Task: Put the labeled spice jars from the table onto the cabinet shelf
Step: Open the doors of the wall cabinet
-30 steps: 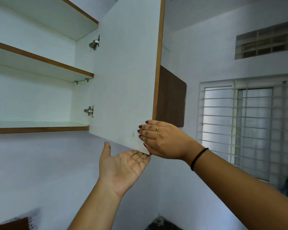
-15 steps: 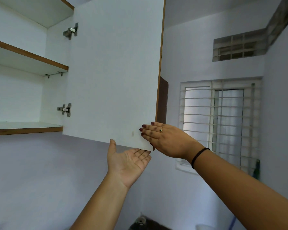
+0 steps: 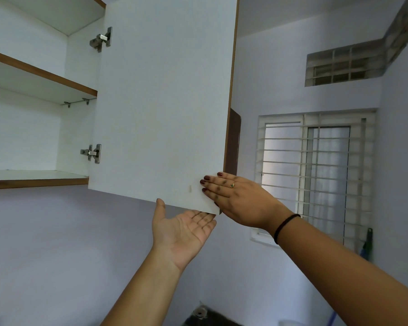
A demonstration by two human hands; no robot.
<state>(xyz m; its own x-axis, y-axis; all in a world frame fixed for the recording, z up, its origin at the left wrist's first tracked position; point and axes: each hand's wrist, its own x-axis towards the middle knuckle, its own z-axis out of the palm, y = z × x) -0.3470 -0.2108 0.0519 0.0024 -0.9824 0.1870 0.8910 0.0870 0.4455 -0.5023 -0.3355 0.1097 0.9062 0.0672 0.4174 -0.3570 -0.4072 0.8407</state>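
Observation:
The wall cabinet stands with its white door (image 3: pixel 165 102) swung wide. My right hand (image 3: pixel 236 198) lies flat on the door's lower outer corner, fingers straight across its inner face. My left hand (image 3: pixel 181 229) is palm up just under the door's bottom edge, fingertips at the corner. The lower shelf (image 3: pixel 33 178) and the upper shelf (image 3: pixel 45 74) inside hold nothing that I can see. No spice jars or table appear in this view.
Two metal hinges (image 3: pixel 92 153) fix the door to the cabinet side. A second dark door (image 3: pixel 233 142) shows behind the white one. A barred window (image 3: pixel 316 175) is on the right wall, with a vent block (image 3: pixel 344 64) above it.
The door has swung a little further round and the view has shifted back left, so more of the shelves shows. Both hands stay at the door's lower corner.

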